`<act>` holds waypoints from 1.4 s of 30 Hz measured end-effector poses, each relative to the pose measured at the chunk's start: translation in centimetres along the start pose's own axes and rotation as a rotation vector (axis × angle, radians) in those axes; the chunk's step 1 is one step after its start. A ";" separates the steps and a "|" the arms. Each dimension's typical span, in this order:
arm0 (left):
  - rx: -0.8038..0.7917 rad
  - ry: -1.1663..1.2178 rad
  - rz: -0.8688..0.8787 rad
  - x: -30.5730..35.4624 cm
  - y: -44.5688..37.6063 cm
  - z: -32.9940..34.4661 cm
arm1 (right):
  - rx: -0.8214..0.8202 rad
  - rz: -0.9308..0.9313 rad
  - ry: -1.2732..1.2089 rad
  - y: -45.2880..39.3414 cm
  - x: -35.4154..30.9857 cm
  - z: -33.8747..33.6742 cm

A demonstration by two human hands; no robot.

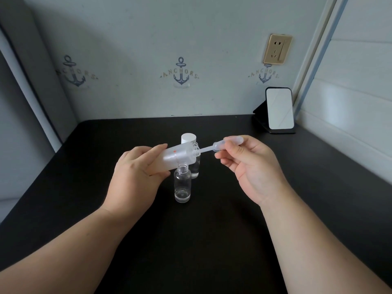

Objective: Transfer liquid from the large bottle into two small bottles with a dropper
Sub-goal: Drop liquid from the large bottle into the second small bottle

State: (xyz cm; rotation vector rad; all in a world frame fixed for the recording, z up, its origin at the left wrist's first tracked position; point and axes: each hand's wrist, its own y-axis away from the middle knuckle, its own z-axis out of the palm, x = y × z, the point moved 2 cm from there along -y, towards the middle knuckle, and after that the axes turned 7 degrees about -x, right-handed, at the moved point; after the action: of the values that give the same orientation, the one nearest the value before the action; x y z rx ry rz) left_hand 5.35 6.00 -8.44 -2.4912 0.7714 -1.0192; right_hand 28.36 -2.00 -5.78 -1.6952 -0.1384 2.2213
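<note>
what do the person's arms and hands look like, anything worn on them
Both forearms are bare right to the bottom edge of the view, with no sleeves showing. The left hand and right hand wear no gloves, rings, watch or bracelet. Nails look short and unpainted.

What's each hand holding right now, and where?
Left hand grips the tilted large bottle round its lower body; right hand pinches the dropper at its bulb.

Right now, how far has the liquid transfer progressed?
Done: the white cap stands off the frosted large bottle. In hand: the left hand tilts that bottle while the right hand holds the clear plastic dropper in its neck. Left: the two clear small glass bottles look nearly empty.
</note>
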 end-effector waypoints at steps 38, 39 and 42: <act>0.048 0.296 -0.262 -0.3 -0.2 -0.6 | 0.334 -0.124 -0.536 -0.5 -1.5 -4.0; 0.046 0.296 -0.269 -0.4 -0.2 -0.5 | 0.331 -0.122 -0.527 -0.5 -1.4 -4.0; 0.029 0.298 -0.280 -0.7 -0.3 -0.3 | 0.315 -0.118 -0.496 -0.5 -1.3 -3.9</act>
State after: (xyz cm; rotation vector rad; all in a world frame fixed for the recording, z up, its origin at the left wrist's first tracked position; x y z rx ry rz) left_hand 4.83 6.62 -8.43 -2.5012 0.4874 -1.5133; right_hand 32.50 -2.48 -5.51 -0.9337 -0.0052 2.3770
